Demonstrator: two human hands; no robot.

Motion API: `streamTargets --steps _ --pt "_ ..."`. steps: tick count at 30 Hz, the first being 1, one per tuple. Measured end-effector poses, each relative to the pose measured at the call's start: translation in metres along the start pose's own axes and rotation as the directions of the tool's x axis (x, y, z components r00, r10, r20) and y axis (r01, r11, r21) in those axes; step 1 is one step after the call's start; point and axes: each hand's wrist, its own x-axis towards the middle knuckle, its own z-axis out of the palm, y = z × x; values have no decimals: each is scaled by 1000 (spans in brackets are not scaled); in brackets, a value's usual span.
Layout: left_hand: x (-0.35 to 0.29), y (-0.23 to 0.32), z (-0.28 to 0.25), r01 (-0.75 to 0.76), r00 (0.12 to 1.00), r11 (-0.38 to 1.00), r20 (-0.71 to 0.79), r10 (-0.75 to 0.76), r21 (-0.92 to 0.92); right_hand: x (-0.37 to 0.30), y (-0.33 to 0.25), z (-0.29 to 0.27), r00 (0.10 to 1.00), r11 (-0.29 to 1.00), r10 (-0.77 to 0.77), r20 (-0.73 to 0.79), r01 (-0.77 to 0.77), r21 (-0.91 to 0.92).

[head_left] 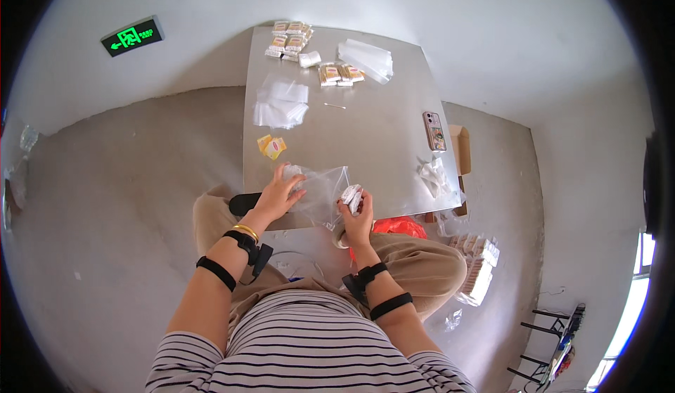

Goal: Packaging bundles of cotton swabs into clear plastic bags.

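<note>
A clear plastic bag (320,189) stretches between my hands over the near edge of the metal table. Its left end is at the fingers of my left hand (280,195), which curl around the film with the thumb a little apart. In my right hand (358,221) is a small bundle of white packs (351,197), pinched by the fingers beside the bag's right edge. Beyond my left hand lie yellow printed cards (271,147). A single cotton swab (335,105) rests on the tabletop farther off.
On the table (365,136) are flat clear bags (281,103), more long bags (365,60), stacked small packs (287,39) and another group (340,75). A phone (434,131) and crumpled plastic (433,176) sit at right. Boxed stacks (478,266) and a red bag (401,227) are lower.
</note>
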Motion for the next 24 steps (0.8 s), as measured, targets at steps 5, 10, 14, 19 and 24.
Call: streamTargets --steps 5,10,14,19,24 --pt "-3 -3 1 -26 998 999 -58 27 25 -9 11 7 995 947 -15 102 47 -318" --pt "-1 -4 1 -25 998 999 -60 26 22 2 6 22 956 726 -58 286 237 -646" --pt "0 -6 3 -24 998 998 -58 28 60 19 1 45 969 916 129 209 -36 -400" --pt "-2 -4 0 -20 997 1000 -68 21 13 26 28 59 924 973 209 322 -230 29" --pt "-3 -7 0 -27 998 999 -59 26 -20 7 37 66 911 984 -66 408 126 -124"
